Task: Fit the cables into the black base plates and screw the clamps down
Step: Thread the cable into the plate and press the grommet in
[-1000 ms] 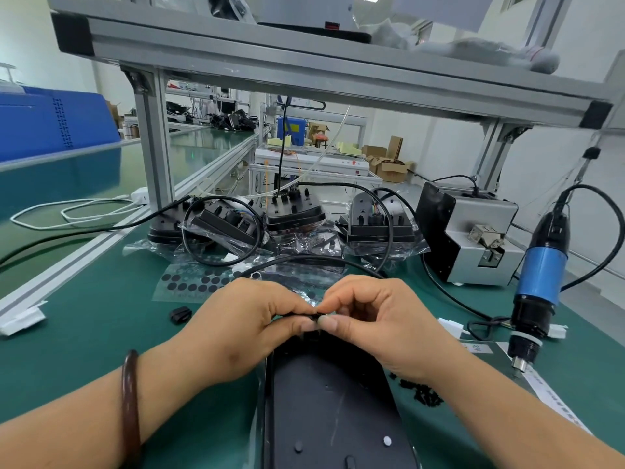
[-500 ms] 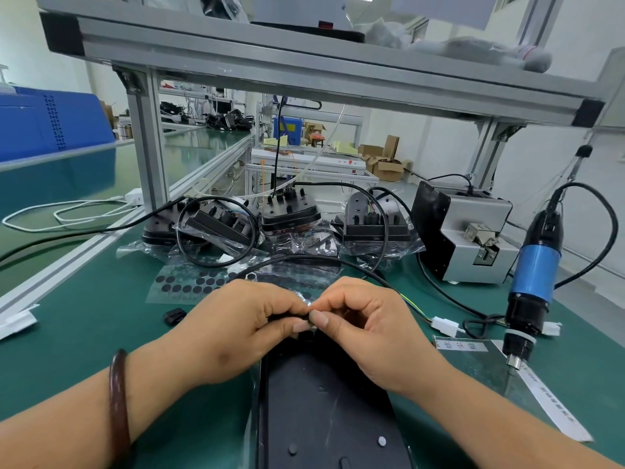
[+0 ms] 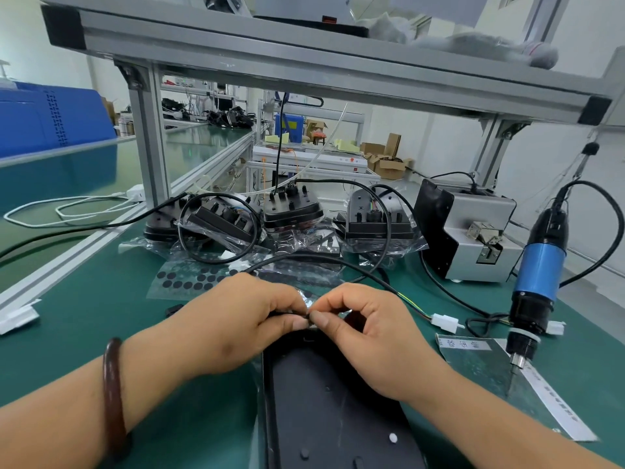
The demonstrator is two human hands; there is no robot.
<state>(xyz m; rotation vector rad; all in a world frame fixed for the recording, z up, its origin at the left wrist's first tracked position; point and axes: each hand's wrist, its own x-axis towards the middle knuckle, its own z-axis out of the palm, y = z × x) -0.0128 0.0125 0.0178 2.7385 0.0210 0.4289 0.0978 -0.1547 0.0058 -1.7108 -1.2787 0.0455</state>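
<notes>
A long black base plate (image 3: 324, 407) lies on the green mat in front of me. Over its far end my left hand (image 3: 243, 319) and my right hand (image 3: 365, 333) meet, thumbs and forefingers pinching a thin black cable (image 3: 338, 265) between them. The cable loops away behind the hands and ends in coloured wires with a white connector (image 3: 445, 322) to the right. What sits under my fingertips is hidden.
A blue electric screwdriver (image 3: 537, 282) hangs tip-down at the right over a metal sheet (image 3: 480, 363). Behind it stands a grey screw feeder (image 3: 473, 238). Several black bagged units (image 3: 291, 211) with cables sit at the back. A dotted sheet (image 3: 189, 279) lies on the left.
Both hands stay pinched together over the plate's far end. The view has shifted a little, so the white connector and the screwdriver tip now show to the right.
</notes>
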